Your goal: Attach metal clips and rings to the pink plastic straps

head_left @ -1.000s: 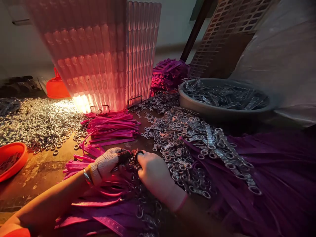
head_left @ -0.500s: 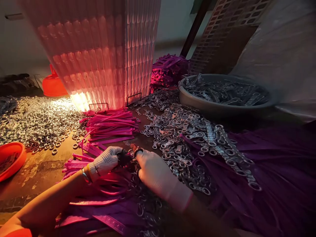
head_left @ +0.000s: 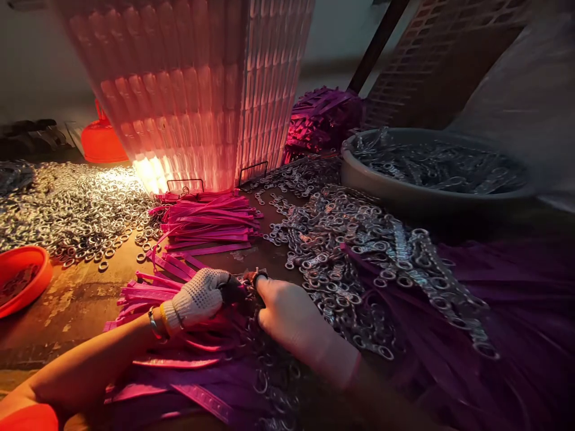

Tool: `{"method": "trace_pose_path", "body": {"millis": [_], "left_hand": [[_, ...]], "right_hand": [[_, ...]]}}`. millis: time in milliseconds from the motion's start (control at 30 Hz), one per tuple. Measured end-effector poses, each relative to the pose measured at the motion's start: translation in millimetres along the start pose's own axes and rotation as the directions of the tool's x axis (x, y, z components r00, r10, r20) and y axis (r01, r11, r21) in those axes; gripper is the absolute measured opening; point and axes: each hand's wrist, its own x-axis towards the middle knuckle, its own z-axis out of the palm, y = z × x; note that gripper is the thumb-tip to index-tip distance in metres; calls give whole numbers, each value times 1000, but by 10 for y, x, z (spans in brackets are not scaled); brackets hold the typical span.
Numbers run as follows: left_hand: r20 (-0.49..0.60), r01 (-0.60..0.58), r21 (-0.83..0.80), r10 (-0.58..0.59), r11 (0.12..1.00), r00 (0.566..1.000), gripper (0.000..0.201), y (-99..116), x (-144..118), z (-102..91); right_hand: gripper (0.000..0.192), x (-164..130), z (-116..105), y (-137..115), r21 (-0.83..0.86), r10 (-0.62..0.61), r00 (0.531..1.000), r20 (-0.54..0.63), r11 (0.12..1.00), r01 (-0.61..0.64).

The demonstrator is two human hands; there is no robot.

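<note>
My left hand [head_left: 203, 294], in a white dotted glove with dark fingertips, is closed over the near pile of magenta straps [head_left: 148, 299]. Close beside it, my right hand [head_left: 294, 317], in a pale glove, is also closed. Their fingertips nearly meet at the middle of the table. Small dark and metallic parts show between them, too shadowed to name. Below the hands, metal rings and links [head_left: 265, 380] lie over and beside more purple straps [head_left: 179, 389].
Loose metal rings [head_left: 81, 209] are heaped at the left, with an orange dish [head_left: 27, 278] in front. Linked metal hardware [head_left: 332, 239] spreads right of the hands. Behind it stands a grey basin [head_left: 404, 187]. A translucent ribbed panel [head_left: 179, 114] rises at the back.
The view has shifted slightly, so most things sit a little further right. Both hands stay closed and close together over the straps, with a small change in finger position.
</note>
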Motion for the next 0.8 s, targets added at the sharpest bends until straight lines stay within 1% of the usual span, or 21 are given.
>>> {"method": "trace_pose_path", "body": {"millis": [67, 100, 167, 233, 300, 367, 433, 500, 533, 600, 633, 700, 800], "left_hand": [[-30, 5, -13, -5, 1000, 1000, 18, -43, -4, 22], [-21, 12, -26, -13, 1000, 1000, 18, -59, -6, 32], [19, 26, -58, -25, 998, 1000, 19, -79, -13, 47], [50, 23, -114, -17, 993, 999, 17, -85, -19, 53], [69, 25, -201, -11, 979, 998, 14, -89, -19, 45], [104, 64, -276, -37, 959, 994, 12, -101, -10, 25], [164, 128, -333, -76, 934, 984, 12, -128, 3, -1], [226, 176, -397, -90, 901, 970, 16, -160, 8, -20], [245, 190, -438, -87, 878, 966, 19, -172, 3, -24], [242, 210, -513, -94, 832, 966, 23, -180, -24, -22], [227, 215, -541, -105, 813, 968, 25, -174, -45, -19], [187, 219, -565, -135, 795, 973, 28, -150, -94, -15], [142, 217, -572, -166, 791, 976, 29, -113, -157, -31]], "right_hand": [[32, 3, -10, -36, -69, 16, 1000, 16, 997, -15], [31, 3, -2, -44, -106, -7, 1000, 15, 994, 8], [29, 6, 36, -37, -176, -102, 995, 1, 979, 101], [25, 15, 86, -17, -235, -208, 978, -17, 951, 198], [22, 26, 123, -13, -274, -270, 962, -25, 928, 254], [20, 30, 128, -38, -287, -280, 960, -13, 921, 265], [19, 26, 96, -72, -284, -254, 967, 4, 927, 244], [18, 34, 40, -61, -270, -222, 975, 6, 939, 215], [17, 52, 8, -22, -254, -220, 976, 7, 943, 214], [17, 129, -48, 142, -247, -211, 977, -3, 947, 204], [18, 190, -64, 263, -251, -209, 978, -6, 947, 201], [22, 339, -57, 547, -330, -132, 990, -42, 937, 111], [30, 559, 43, 938, -372, -121, 992, -20, 922, 105]]}}
